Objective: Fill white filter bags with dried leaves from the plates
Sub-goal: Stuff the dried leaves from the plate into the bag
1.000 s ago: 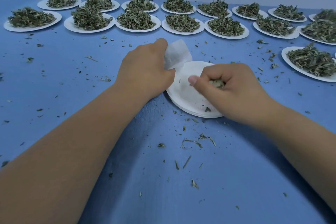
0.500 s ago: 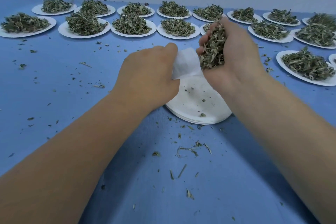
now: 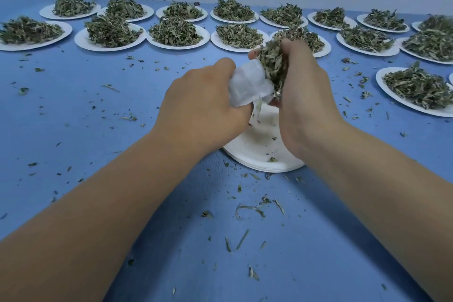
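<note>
The white filter bag (image 3: 247,86) hangs above a nearly bare stack of paper plates (image 3: 255,152), with the left hand (image 3: 203,108) curled round it. The right hand (image 3: 306,105) clutches a clump of dried leaves (image 3: 270,66) at the bag's mouth, and a few bits drop below. This portion looks almost bagged. Many heaped plates (image 3: 79,41) line the far side of the blue desk (image 3: 73,130) and no finished bags show, so most of the job seems to remain.
</note>
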